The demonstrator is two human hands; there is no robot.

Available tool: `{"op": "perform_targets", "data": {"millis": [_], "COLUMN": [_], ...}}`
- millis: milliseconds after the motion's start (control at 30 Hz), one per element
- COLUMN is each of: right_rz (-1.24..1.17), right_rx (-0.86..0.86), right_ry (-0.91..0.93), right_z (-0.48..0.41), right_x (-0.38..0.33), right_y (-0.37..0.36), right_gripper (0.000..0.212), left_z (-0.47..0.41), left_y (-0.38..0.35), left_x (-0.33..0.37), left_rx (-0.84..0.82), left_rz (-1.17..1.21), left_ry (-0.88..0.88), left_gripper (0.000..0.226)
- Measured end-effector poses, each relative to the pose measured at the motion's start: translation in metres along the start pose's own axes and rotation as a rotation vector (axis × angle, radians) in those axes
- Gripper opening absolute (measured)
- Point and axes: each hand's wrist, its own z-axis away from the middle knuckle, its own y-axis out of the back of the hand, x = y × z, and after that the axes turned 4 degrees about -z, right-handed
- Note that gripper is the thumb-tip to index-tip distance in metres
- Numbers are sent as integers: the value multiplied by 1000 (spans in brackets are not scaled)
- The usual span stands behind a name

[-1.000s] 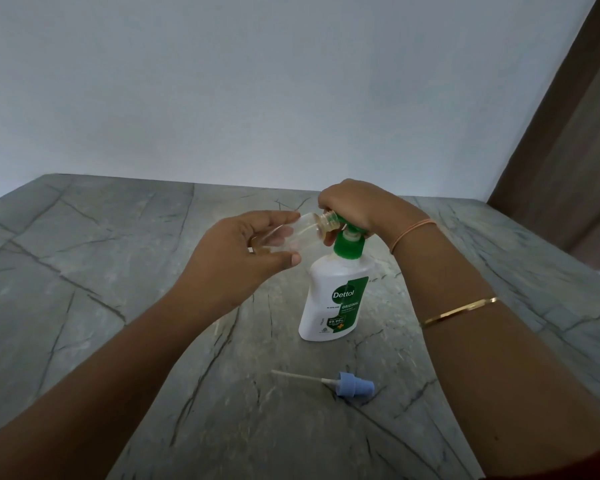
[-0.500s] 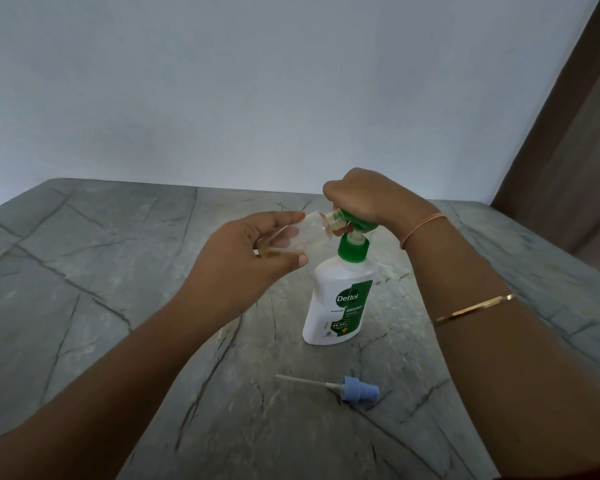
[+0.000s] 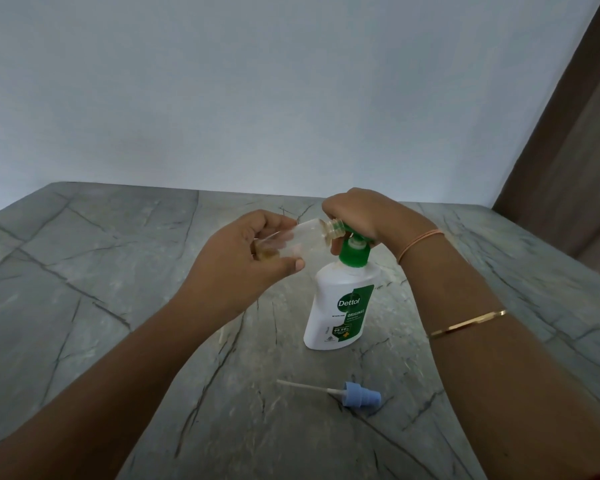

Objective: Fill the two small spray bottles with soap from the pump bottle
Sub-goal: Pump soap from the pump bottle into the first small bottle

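A white pump bottle (image 3: 338,310) with a green collar and label stands upright on the grey stone table (image 3: 84,289). My right hand (image 3: 361,214) covers its green pump head, fingers curled over it. My left hand (image 3: 243,258) grips a small clear spray bottle (image 3: 307,233), held nearly sideways with its open neck against the pump spout. A little amber soap lies in the bottle's base by my fingers. The bottle's blue spray cap (image 3: 359,399) with its white dip tube lies on the table in front of the pump bottle. Only one small bottle is in view.
A pale wall rises behind the table's far edge. A brown panel (image 3: 568,140) stands at the right. A thin pale stick (image 3: 222,336) peeks out on the table below my left forearm.
The pump head has risen since a second ago, showing more of its white stem. Both hands keep their hold, and the small bottle stays at the spout.
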Motion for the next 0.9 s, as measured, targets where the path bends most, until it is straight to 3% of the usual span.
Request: {"op": "perform_targets", "data": {"millis": [300, 433, 900], "right_rz": [12, -71, -76], "right_rx": [71, -26, -29], "right_ry": [28, -54, -107], "right_z": [-1, 3, 6], "right_x": [-3, -2, -1], "right_y": [9, 7, -2], "right_gripper": [28, 21, 21], "left_z": [2, 1, 0], "left_y": [2, 2, 0], "left_x": [3, 2, -3], "left_rx": [-11, -10, -17], "left_rz": [50, 44, 20], "left_ry": [11, 9, 8], "left_gripper": [36, 36, 36]}}
